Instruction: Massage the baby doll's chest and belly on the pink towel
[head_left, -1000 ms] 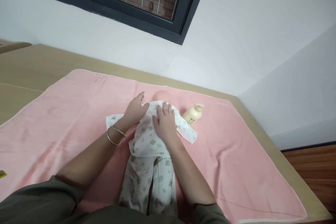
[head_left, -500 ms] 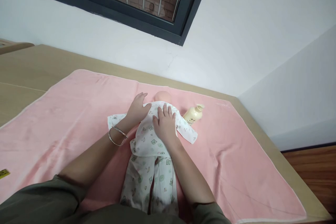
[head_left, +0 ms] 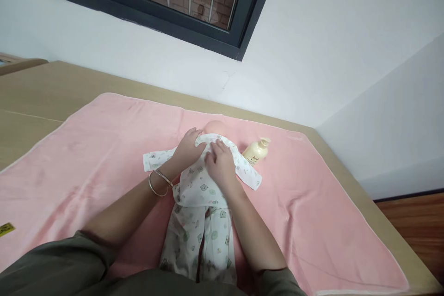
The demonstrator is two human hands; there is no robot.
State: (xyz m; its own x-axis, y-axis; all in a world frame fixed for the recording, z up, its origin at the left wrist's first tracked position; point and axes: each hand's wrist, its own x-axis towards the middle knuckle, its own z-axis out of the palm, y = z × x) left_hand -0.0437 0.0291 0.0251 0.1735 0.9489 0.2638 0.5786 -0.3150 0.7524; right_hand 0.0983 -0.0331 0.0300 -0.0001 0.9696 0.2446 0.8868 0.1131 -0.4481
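The doll [head_left: 215, 127] is lying on its back in the middle of the pink towel [head_left: 86, 148], head pointing toward the wall, and you are seeing only the bald top of that head above the collar. It is wearing a white suit [head_left: 197, 194] printed with small green bears, the sleeves spreading to either side and the two legs trailing toward you.

Your left hand [head_left: 187, 150] is resting on the doll's shoulder with the fingers curling over the collar edge; whether they are pinching the cloth, you cannot tell. Your right hand [head_left: 220, 164] is lying on the chest with the fingers loosely spread and pressing the fabric, gripping nothing that shows.

Since half a second ago, both hands are closing in on the neckline: the left has slid onto the collar, and the right has shifted slightly leftward.

The towel is looking soft and fleecy, the suit thin and creased. A cream pump bottle [head_left: 255, 151] is lying just beside the doll's sleeve. A metal bangle [head_left: 158, 183] is circling your left wrist.
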